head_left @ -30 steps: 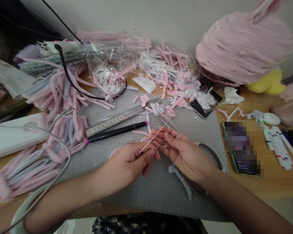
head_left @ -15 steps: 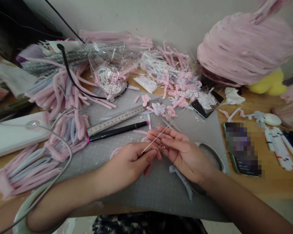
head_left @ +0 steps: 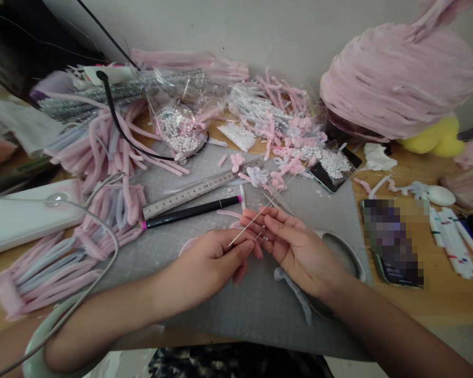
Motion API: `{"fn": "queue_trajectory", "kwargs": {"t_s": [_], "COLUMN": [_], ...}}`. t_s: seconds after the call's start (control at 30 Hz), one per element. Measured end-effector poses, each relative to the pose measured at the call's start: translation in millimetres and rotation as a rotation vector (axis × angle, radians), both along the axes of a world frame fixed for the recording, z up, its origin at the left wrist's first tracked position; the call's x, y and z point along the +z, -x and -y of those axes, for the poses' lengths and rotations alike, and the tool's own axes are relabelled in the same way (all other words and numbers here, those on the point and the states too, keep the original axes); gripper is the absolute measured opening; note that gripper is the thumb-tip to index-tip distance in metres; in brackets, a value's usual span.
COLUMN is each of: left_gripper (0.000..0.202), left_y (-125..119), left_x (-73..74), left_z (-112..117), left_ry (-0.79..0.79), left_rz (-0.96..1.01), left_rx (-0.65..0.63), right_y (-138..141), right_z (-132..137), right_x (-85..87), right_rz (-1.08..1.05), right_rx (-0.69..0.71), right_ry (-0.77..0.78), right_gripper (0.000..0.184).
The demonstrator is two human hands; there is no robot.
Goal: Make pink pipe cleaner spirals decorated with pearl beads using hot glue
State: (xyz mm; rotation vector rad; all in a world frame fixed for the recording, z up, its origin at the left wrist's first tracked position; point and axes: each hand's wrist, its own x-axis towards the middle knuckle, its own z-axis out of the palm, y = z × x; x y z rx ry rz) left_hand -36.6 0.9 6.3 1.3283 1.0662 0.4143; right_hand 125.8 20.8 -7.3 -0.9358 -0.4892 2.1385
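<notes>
My left hand (head_left: 224, 257) is closed, thumb and forefinger pinching a thin, stiff metal wire or needle (head_left: 256, 217) that slants up to the right. Palm up beside it, my right hand (head_left: 295, 241) has its fingers stretched and slightly curved, and the wire crosses in front of their tips. A few tiny pearl beads (head_left: 265, 239) show by the right fingers; whether they are threaded I cannot tell. Under the right wrist lie grey-handled scissors (head_left: 345, 249) and a pale blue fuzzy stem (head_left: 295, 295). A pink fuzzy stem (head_left: 228, 213) lies just beyond my hands.
On the grey cutting mat (head_left: 236, 320) lie a steel ruler (head_left: 197, 189) and a black marker (head_left: 193, 211). Behind are bead bags (head_left: 181, 131) and fuzzy flowers (head_left: 256, 176). Phones (head_left: 394, 247) and white markers (head_left: 453, 241) sit right. A cable (head_left: 114, 247) crosses my left forearm.
The whole view has shifted very slightly. My right thumb and fingers have moved a little; the left hand keeps its pinch on the wire.
</notes>
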Motion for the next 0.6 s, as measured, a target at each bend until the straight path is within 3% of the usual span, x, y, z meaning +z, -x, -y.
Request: {"fn": "queue_trajectory", "kwargs": {"t_s": [0.37, 0.6], "left_gripper": [0.028, 0.030], "left_y": [-0.9, -3.8], "left_x": [-3.4, -1.9], "left_z": [-0.3, -1.0], "left_ry": [0.066, 0.310], "left_rz": [0.034, 0.151], "left_rx": [0.001, 0.078], "right_y": [-1.1, -1.2], "right_z": [1.6, 1.7], "right_x": [4.9, 2.2], "right_rz": [0.041, -0.011], "right_rx": [0.011, 0.021], "right_ry": [-0.030, -0.031], "right_gripper": [0.019, 0.018]}}
